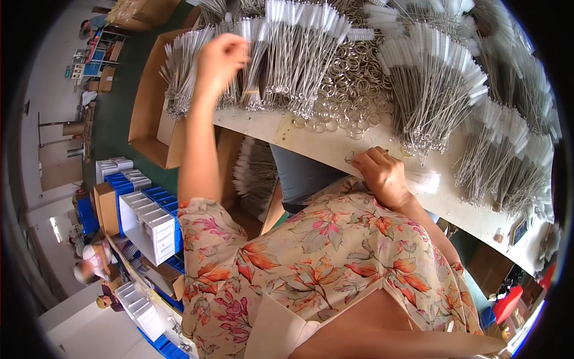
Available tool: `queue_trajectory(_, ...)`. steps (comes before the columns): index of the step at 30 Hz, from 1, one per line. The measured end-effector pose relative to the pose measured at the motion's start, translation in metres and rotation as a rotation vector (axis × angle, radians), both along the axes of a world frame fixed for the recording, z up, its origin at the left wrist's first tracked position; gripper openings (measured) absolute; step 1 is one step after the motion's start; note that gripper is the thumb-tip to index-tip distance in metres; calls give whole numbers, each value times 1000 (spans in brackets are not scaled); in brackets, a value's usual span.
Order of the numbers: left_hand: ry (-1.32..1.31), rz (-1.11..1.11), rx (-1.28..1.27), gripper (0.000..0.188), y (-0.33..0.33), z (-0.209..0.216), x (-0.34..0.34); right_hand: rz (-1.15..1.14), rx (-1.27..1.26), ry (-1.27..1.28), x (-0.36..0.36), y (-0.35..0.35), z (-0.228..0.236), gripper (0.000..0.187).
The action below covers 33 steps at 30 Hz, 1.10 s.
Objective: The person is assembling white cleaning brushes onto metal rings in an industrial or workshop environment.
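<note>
At the table's near edge, my right hand (382, 175) is closed in a pinch. A small metal ring (349, 158) shows at its fingertips. My left hand (223, 58) is raised over the brushes at the left end of the table, its fingers bent and smeared by motion. Whether anything is in it cannot be made out. Below and beside it stand bundles of thin wire brushes (299, 57) with white bristle heads and twisted metal stems. Between the bundles lies a heap of loose metal rings (353, 72), spreading toward the near edge.
More brush bundles (427, 90) cover the right side of the white table (335, 140). An open cardboard box (149, 102) adjoins the table's left end. Under the table is a box of brushes (254, 173). Blue and white bins (149, 221) and other people (95, 260) are farther left.
</note>
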<state>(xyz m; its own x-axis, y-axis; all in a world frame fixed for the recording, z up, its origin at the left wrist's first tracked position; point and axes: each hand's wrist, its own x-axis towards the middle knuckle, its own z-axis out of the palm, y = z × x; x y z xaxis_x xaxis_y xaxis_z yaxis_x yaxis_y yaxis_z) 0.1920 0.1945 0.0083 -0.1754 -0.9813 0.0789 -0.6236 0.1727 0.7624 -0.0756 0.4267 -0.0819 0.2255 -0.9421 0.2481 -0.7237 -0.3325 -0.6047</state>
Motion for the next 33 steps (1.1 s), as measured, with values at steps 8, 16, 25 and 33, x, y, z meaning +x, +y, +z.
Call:
queue_trajectory(8, -499, 75, 133, 25, -90, -44, 94, 105, -245, -91, -7, -16, 21, 19)
queue_trajectory(16, -375, 227, 257, 15, -83, -39, 106, -562, -237, -308, -111, -72, 62, 9)
queue_trajectory(25, -262, 288, 78, 12, -42, -5, 101, -594, 33, -227, -135, -109, 60, 20)
queue_trajectory(33, -98, -56, -113, 25, 4, 10, -71, -615, -276, -420, -138, -110, 64, 18)
